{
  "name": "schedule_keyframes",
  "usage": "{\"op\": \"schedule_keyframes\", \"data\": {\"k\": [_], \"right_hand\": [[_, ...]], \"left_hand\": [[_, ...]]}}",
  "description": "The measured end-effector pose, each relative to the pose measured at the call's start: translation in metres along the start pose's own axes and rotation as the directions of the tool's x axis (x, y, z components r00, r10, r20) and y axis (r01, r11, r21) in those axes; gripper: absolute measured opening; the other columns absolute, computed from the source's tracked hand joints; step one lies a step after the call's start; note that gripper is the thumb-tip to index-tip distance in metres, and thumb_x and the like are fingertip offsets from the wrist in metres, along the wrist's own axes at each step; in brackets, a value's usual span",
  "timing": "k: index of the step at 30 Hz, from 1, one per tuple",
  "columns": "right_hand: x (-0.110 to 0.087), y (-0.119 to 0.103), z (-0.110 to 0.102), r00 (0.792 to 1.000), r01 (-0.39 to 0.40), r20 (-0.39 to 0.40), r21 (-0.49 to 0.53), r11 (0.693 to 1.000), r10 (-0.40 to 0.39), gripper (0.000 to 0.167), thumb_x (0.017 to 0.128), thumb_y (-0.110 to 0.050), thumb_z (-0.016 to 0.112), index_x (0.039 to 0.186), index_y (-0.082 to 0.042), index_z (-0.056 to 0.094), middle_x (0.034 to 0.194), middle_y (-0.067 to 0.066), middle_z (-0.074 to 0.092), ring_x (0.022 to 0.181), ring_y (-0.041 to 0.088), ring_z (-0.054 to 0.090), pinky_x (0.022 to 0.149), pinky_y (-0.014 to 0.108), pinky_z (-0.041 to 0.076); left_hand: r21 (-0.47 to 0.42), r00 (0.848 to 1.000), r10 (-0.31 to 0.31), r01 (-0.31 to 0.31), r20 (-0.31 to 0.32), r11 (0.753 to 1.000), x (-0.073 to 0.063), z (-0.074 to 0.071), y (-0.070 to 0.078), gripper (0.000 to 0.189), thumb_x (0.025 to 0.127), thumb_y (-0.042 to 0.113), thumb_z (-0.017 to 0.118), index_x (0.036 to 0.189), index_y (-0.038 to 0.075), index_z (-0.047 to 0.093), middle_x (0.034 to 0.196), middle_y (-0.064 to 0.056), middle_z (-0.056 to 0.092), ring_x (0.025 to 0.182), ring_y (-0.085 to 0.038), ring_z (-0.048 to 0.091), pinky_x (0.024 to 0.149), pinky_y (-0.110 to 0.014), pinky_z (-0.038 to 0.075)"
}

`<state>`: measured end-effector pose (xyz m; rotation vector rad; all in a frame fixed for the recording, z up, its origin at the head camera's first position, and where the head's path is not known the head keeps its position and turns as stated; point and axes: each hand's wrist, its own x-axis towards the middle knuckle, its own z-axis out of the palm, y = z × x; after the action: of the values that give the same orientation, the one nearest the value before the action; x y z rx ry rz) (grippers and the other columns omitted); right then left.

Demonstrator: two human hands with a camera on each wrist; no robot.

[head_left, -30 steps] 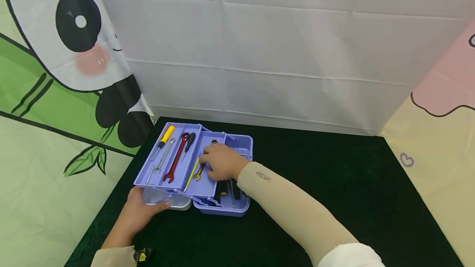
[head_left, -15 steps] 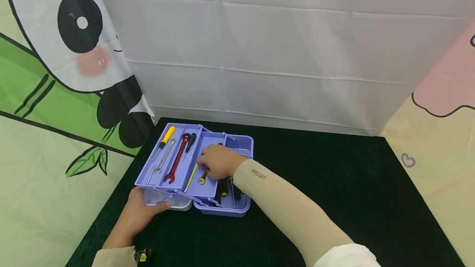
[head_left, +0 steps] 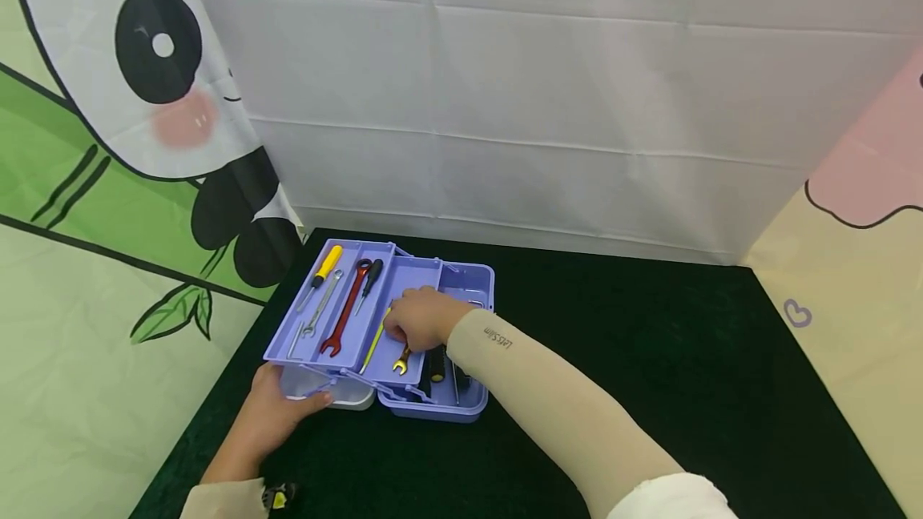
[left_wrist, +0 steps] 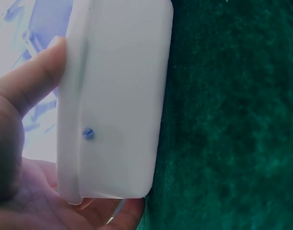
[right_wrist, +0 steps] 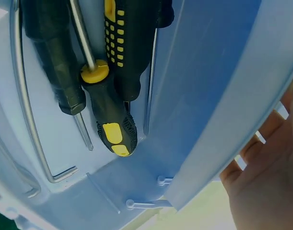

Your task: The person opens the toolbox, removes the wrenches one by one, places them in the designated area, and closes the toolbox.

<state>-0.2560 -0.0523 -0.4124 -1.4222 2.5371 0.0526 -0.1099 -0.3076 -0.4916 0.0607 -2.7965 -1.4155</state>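
Observation:
A lilac toolbox (head_left: pixel 472 413) stands with its two trays fanned out to the left. My left hand (head_left: pixel 270 415) grips its whitish lid (left_wrist: pixel 122 96) by the near-left corner, thumb over the rim and fingers round the end. Over the right tray (head_left: pixel 404 263) my right hand (head_left: pixel 424 319) curls its fingers on a brassy wrench (head_left: pixel 401 362); only the open end shows, the rest is hidden. Beside it lies a thin yellow rod (head_left: pixel 375 343). In the left tray are a red wrench (head_left: pixel 348 307), a silver wrench (head_left: pixel 321 307), a black screwdriver (head_left: pixel 370 285) and a yellow-handled screwdriver (head_left: pixel 326 267).
Under the right forearm, the box's bottom holds black-handled screwdrivers (right_wrist: pixel 112 129) and a bent hex key (right_wrist: pixel 29 115). Hinge arms (right_wrist: pixel 146 204) link trays and box. Dark green cloth (head_left: pixel 649 359) covers the table, and a white sheet (head_left: pixel 541 126) hangs behind.
The brassy wrench has shifted toward the front right of its tray under my right hand, and its ring end is now hidden. My left hand stays on the lid.

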Motion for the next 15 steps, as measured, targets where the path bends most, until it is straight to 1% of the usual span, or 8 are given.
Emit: {"op": "schedule_keyframes", "data": {"k": [4,6,11,15], "right_hand": [[-0.0005,-0.0015,-0.0011,1.0,0.015,0.01,-0.002,1.0,-0.015,0.022,0.093,-0.015,0.074,0.08,-0.027,0.062,0.087,-0.011,0.057,0.092,0.013,0.048,0.087,0.032,0.04],[-0.001,-0.0016,-0.0016,1.0,0.02,0.012,-0.006,1.0,-0.02,0.022,0.093,-0.014,0.073,0.079,-0.026,0.061,0.085,-0.01,0.057,0.09,0.013,0.049,0.087,0.031,0.04],[-0.0023,0.0001,-0.0018,1.0,0.022,0.021,0.019,1.0,-0.022,0.024,0.093,-0.011,0.071,0.077,-0.025,0.06,0.081,-0.009,0.057,0.088,0.012,0.05,0.089,0.034,0.039],[-0.0039,0.0024,-0.0019,0.999,0.03,0.02,0.064,0.997,-0.031,0.026,0.092,-0.007,0.07,0.076,-0.023,0.058,0.078,-0.008,0.056,0.085,0.012,0.051,0.09,0.036,0.038]], "left_hand": [[-0.01,1.0,0.028,-0.028,-0.01,1.0,0.0005,0.0006,-0.0018,0.105,0.087,0.039,0.085,0.166,0.021,0.018,0.161,-0.023,0.03,0.14,-0.051,0.035,0.107,-0.078,0.027],[-0.004,1.0,0.028,-0.028,-0.013,1.0,0.0009,0.0008,-0.0021,0.105,0.087,0.039,0.085,0.166,0.022,0.018,0.161,-0.022,0.03,0.141,-0.051,0.034,0.107,-0.078,0.027],[0.017,1.0,-0.011,0.011,-0.008,1.0,0.0012,0.001,-0.0004,0.109,0.087,0.041,0.084,0.167,0.021,0.013,0.163,-0.027,0.022,0.141,-0.054,0.029,0.106,-0.08,0.024],[0.0,1.0,0.009,-0.009,-0.007,1.0,0.0024,0.0012,-0.0004,0.105,0.087,0.041,0.084,0.166,0.021,0.017,0.162,-0.024,0.027,0.14,-0.052,0.033,0.107,-0.079,0.026]]}}
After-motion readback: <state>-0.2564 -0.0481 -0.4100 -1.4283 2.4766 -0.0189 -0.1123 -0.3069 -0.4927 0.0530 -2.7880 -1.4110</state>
